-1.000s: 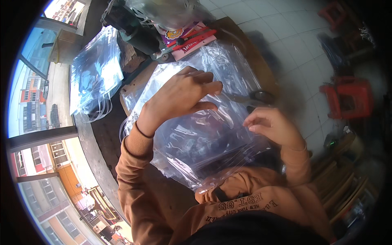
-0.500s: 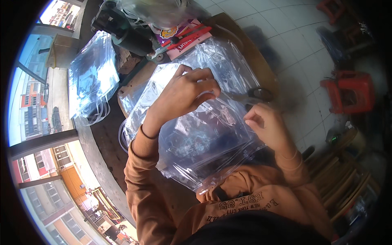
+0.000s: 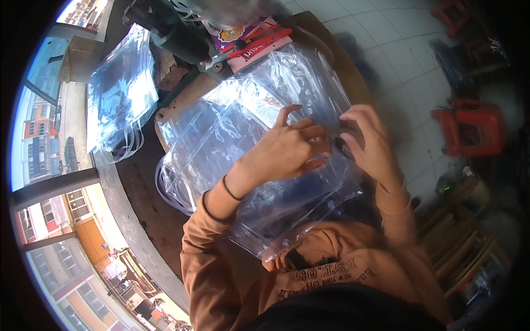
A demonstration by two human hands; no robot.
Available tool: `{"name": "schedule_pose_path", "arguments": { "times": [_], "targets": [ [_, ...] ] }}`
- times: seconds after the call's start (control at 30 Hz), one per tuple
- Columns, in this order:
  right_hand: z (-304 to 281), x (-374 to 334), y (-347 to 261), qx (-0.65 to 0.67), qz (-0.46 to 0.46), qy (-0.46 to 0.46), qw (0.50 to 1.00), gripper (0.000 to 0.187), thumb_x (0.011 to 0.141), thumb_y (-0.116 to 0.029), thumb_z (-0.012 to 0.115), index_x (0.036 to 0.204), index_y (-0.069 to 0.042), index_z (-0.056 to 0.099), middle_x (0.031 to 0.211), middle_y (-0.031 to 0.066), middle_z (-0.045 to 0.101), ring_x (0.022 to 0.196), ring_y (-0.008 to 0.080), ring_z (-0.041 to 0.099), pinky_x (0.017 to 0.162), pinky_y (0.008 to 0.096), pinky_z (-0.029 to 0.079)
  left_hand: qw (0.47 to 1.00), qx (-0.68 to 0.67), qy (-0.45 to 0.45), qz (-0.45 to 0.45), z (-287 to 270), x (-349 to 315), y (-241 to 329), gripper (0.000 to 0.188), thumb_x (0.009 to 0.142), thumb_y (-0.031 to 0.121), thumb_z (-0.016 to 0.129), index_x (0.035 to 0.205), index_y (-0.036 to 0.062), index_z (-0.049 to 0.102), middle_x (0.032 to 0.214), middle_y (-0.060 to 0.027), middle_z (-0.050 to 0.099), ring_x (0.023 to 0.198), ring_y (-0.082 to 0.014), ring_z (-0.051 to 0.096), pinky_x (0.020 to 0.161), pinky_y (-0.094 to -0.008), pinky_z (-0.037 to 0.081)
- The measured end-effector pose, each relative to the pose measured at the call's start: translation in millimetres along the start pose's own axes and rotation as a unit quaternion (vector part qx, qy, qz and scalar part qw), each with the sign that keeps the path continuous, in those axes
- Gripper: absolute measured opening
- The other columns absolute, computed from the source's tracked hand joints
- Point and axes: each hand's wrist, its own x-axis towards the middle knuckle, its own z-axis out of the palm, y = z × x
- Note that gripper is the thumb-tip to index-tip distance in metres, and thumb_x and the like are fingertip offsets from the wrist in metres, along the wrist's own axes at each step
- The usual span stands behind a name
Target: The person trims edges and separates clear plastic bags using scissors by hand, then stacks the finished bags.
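Clear plastic bags (image 3: 221,124) lie in a loose, shiny stack in front of me, creased and overlapping. My left hand (image 3: 292,146) is over the middle of the stack, index finger raised and the other fingers curled in towards the thumb. Whatever these fingers pinch, if anything, is hidden or too transparent to make out. To its right, my right hand (image 3: 371,140) has its thumb and fingers parted, with a gap between the tips. A dark handle loop, seemingly of scissors (image 3: 345,148), shows partly beside the right thumb.
Another pile of clear bags with looped handles (image 3: 122,91) sits at the left. Beyond the stack are a dark machine (image 3: 185,47), a red-handled tool (image 3: 256,44) and a pink printed package (image 3: 259,55). A red stool (image 3: 475,128) stands on the tiled floor at right.
My left hand has moved right and nearer to me, towards the right hand. My right hand has risen to the scissors handle and its fingers have parted. More of the bags' left side shows.
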Motion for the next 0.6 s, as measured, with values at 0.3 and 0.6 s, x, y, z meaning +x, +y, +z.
{"name": "schedule_pose_path", "arguments": {
  "times": [0.3, 0.6],
  "targets": [
    [-13.1, -4.8, -7.3, -0.173, -0.051, -0.112, 0.977, 0.051, 0.074, -0.009, 0.069, 0.121, -0.002, 0.05, 0.108, 0.0133, 0.045, 0.098, 0.029, 0.049, 0.088, 0.0393, 0.041, 0.996, -0.076, 0.043, -0.002, 10.3, -0.5, -4.2, 0.012, 0.074, 0.022, 0.071, 0.084, 0.0187, 0.067, 0.083, 0.0064, 0.058, 0.088, -0.0144, 0.054, 0.094, -0.0424, 0.027],
    [-19.4, -14.8, -1.7, -0.176, 0.05, -0.194, 0.964, 0.052, 0.079, -0.012, 0.066, 0.127, -0.008, 0.048, 0.098, 0.0122, 0.047, 0.088, 0.0283, 0.054, 0.078, 0.0376, 0.046, 0.997, -0.046, 0.059, -0.017, 4.7, -5.3, -26.3, 0.014, 0.075, 0.018, 0.071, 0.088, 0.013, 0.067, 0.087, 0.0022, 0.059, 0.088, -0.0175, 0.055, 0.087, -0.0364, 0.037]
  ]
}}
